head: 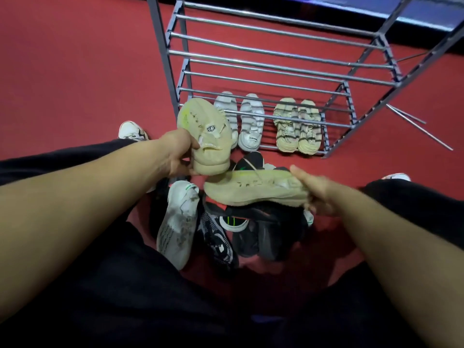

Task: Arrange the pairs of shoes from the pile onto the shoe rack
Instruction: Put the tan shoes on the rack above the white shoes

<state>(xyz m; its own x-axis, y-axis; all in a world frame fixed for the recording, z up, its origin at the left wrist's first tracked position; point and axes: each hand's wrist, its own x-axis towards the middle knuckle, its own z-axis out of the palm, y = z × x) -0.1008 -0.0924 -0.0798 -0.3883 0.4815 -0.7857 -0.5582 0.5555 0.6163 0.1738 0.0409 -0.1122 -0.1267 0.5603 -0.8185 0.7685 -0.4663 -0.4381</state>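
My left hand [175, 154] grips a beige sneaker [206, 136] by its heel, raised in front of the rack's lowest tier. My right hand [313, 189] holds the matching beige sneaker [253, 188] by its heel, lying sideways just above the pile. The pile on the red floor holds a white sneaker [178, 224], a black-and-white patterned shoe [216, 242] and dark shoes [263, 232]. The grey metal shoe rack [276, 69] stands ahead. On its bottom tier sit a white pair [248, 121] and a beige sandal pair [297, 126].
My own white shoes [131, 131] show at left and right beside my dark trouser legs. Loose metal rods [419, 126] lie on the floor right of the rack. The rack's upper tiers hold nothing.
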